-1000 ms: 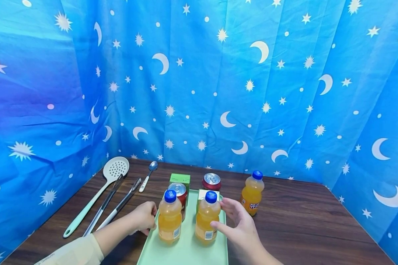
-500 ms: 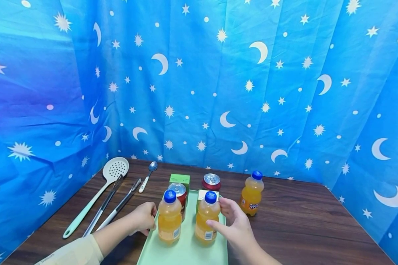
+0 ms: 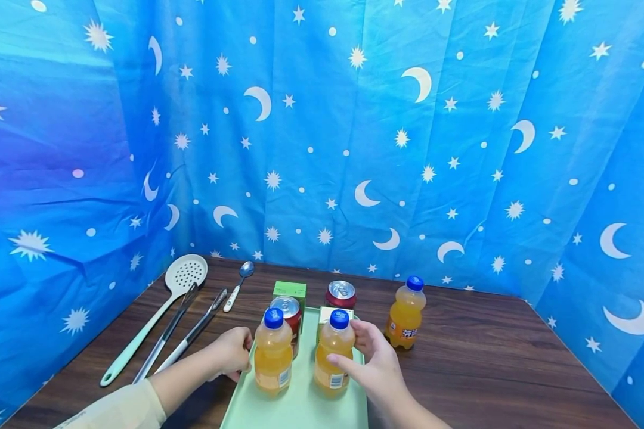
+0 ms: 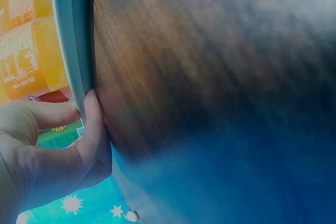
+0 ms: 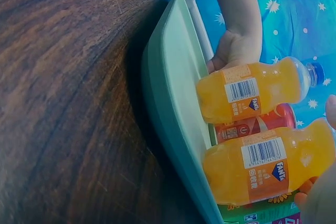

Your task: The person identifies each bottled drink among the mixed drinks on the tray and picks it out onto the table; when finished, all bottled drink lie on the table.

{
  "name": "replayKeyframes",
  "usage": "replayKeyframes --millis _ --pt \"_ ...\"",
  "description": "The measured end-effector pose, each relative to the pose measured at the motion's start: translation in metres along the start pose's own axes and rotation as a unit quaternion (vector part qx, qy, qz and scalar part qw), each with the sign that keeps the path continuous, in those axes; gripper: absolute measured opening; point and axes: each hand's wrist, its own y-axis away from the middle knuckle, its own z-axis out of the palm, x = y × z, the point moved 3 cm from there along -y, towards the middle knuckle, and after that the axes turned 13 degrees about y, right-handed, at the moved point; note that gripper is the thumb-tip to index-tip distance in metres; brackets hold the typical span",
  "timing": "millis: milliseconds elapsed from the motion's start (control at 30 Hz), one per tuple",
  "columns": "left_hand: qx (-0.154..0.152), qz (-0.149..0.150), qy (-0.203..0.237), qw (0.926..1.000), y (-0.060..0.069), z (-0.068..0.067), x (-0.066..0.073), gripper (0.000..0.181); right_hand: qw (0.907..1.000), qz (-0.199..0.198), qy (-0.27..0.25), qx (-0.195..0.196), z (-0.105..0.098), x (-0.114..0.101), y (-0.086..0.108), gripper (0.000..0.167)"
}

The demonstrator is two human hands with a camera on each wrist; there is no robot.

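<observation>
On the pale green tray (image 3: 295, 411) two orange soda bottles with blue caps stand upright, a left bottle (image 3: 273, 363) and a right bottle (image 3: 330, 378). My left hand (image 3: 232, 353) pinches the tray's left rim, thumb inside and fingers outside, as the left wrist view shows. My right hand (image 3: 381, 363) is curled round the right bottle, thumb across its near side and fingers at its far right side. A red can (image 3: 287, 307) stands behind the left bottle. Behind the right bottle is a light-topped carton (image 3: 324, 314), mostly hidden.
A third soda bottle (image 3: 405, 316) stands on the dark wood table (image 3: 488, 357) at right. Behind the tray's contents are a green carton (image 3: 290, 290) and another red can (image 3: 341, 294). Left lie a skimmer (image 3: 185, 275), tongs (image 3: 193, 333) and a spoon (image 3: 238, 286). A starry blue curtain (image 3: 311, 119) surrounds the table.
My right hand has shifted slightly left, and its thumb has slid farther across the right bottle. My left hand keeps its hold on the tray rim.
</observation>
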Motion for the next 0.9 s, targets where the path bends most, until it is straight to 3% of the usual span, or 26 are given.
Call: replayKeyframes --millis 433,900 --pt "0.008 0.004 0.005 0.9999 0.002 0.0 0.001 0.032 0.9991 -0.011 0.035 0.022 0.007 -0.005 0.0 0.07" --pt "0.002 0.002 0.004 1.0 0.002 0.0 0.001 0.032 0.9958 0.026 0.069 0.054 0.014 -0.009 0.0 0.069"
